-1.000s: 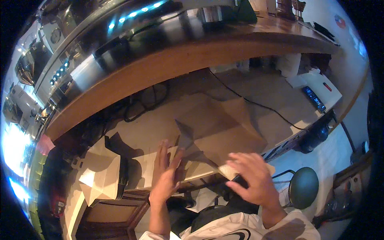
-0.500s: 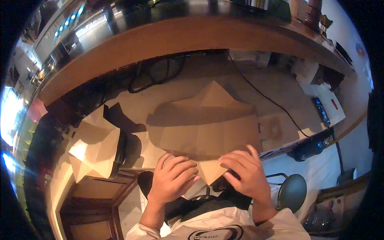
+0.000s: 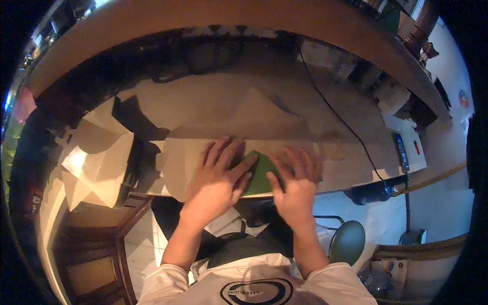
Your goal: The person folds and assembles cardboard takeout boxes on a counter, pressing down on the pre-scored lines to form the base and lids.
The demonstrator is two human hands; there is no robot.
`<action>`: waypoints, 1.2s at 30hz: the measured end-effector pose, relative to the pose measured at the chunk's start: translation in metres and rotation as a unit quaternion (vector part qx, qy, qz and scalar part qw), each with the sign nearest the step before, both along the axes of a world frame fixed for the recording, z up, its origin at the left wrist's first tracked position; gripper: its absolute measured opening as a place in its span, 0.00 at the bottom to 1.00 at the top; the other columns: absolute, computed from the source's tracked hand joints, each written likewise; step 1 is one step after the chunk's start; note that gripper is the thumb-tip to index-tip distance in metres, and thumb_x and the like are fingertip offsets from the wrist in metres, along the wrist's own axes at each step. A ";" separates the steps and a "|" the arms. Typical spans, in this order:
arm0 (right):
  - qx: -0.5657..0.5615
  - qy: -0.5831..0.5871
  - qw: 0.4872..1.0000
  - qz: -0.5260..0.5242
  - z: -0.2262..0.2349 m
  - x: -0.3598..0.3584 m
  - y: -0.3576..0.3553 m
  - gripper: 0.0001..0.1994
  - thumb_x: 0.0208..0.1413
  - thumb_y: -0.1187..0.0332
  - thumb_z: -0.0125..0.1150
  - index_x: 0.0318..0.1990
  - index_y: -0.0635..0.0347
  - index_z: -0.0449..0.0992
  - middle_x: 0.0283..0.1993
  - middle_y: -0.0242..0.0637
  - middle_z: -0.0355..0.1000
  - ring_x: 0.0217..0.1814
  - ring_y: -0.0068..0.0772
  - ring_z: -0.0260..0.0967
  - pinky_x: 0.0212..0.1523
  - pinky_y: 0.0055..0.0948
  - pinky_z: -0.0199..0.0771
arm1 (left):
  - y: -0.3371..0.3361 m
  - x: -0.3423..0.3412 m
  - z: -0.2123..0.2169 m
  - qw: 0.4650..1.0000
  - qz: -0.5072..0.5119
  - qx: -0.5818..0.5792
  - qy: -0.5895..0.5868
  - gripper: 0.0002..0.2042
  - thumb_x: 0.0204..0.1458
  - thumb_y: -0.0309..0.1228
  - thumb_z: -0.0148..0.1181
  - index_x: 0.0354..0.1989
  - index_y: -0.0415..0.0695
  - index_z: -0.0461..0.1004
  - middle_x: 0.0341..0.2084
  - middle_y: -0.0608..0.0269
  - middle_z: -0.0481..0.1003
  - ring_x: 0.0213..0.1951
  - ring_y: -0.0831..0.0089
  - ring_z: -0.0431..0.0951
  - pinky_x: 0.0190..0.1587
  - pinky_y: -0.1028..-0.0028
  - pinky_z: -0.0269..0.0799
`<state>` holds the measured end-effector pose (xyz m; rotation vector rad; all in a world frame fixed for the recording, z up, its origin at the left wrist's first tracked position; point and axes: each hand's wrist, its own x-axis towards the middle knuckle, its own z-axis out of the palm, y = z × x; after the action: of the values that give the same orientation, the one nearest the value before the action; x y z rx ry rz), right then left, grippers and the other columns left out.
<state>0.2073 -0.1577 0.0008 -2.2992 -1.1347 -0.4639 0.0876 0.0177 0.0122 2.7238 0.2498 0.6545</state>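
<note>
my left hand (image 3: 216,178) lies flat with the fingers spread, nothing clasped in its grip, palm pressing the tan cardboard sheet (image 3: 188,162) and fingertips reaching onto the green flap (image 3: 259,173) that shows between my two hands. my right hand (image 3: 297,180) is likewise splayed and unclenched, grasping nothing, pressing down just beside the green patch on its right edge. the cardboard lies on the pale surface (image 3: 351,168) right at its near edge, directly in front of my body, with a folded peak of it rising behind my fingers. from how both palms bear down on either side of the green part, i judge the step in hand to be flattening or creasing a fold in the sheet; the next move would call for even pressure run along the crease while the sheet is kept from sliding off the near edge. to my left sits a folded cardboard box (image 3: 99,162), apart from the sheet. a black cable (image 3: 345,127) runs across the surface to my right, and a green stool (image 3: 347,242) stands on the floor below my right forearm.
</note>
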 end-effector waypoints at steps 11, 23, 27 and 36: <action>-0.072 0.033 0.997 0.023 -0.026 -0.017 -0.059 0.29 0.59 0.55 0.71 0.67 0.55 0.78 0.72 0.33 0.73 0.81 0.44 0.59 0.81 0.71 0.31 | -0.003 0.004 -0.002 0.999 0.018 0.034 0.017 0.19 0.59 0.37 0.66 0.59 0.58 0.84 0.68 0.58 0.72 0.72 0.48 0.65 0.77 0.46 0.55; -0.088 0.030 0.995 -0.031 -0.028 -0.022 -0.057 0.28 0.60 0.55 0.70 0.67 0.53 0.79 0.75 0.31 0.71 0.85 0.60 0.48 0.80 0.76 0.20 | 0.003 0.001 -0.004 0.999 0.019 0.016 0.032 0.19 0.60 0.37 0.65 0.61 0.58 0.84 0.70 0.58 0.71 0.74 0.49 0.62 0.79 0.47 0.51; -0.053 0.060 0.997 0.020 -0.026 -0.026 -0.049 0.27 0.60 0.56 0.71 0.66 0.52 0.80 0.74 0.28 0.72 0.85 0.62 0.47 0.78 0.80 0.19 | -0.001 0.003 0.002 0.999 0.019 0.026 0.039 0.19 0.60 0.37 0.64 0.61 0.58 0.84 0.70 0.58 0.71 0.74 0.49 0.63 0.79 0.47 0.50; -0.050 0.027 0.995 -0.081 -0.028 -0.002 -0.094 0.25 0.59 0.62 0.70 0.64 0.55 0.81 0.71 0.31 0.75 0.86 0.61 0.45 0.81 0.73 0.16 | -0.002 0.003 0.001 0.999 0.021 0.025 0.032 0.19 0.60 0.37 0.64 0.61 0.58 0.83 0.69 0.59 0.71 0.74 0.49 0.63 0.80 0.47 0.49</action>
<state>0.2050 -0.2519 -0.0268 -2.4862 -0.9705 -0.4109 0.0904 0.0155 0.0132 2.7970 0.3098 0.5942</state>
